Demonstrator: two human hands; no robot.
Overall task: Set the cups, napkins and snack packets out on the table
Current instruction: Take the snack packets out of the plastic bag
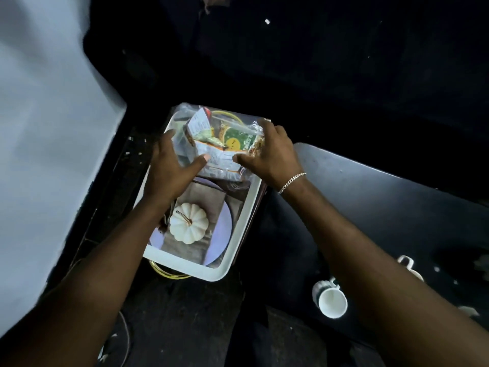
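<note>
A clear plastic bag of snack packets (214, 136) lies on the far end of a white-rimmed tray (211, 271) printed with a pumpkin picture. My left hand (172, 165) presses the bag's left side with fingers spread. On the bag's right side, my right hand (267, 152), with a bracelet at the wrist, grips the plastic. A white cup (330, 300) lies on its side on the dark table (383, 202) at the lower right; another cup's handle (407, 263) shows just beyond my right forearm.
The tray rests on a dark surface below the table's left edge, with a gold wire rim (169, 274) sticking out beneath it. A pale wall (39, 128) fills the left. The far area is dark and unreadable.
</note>
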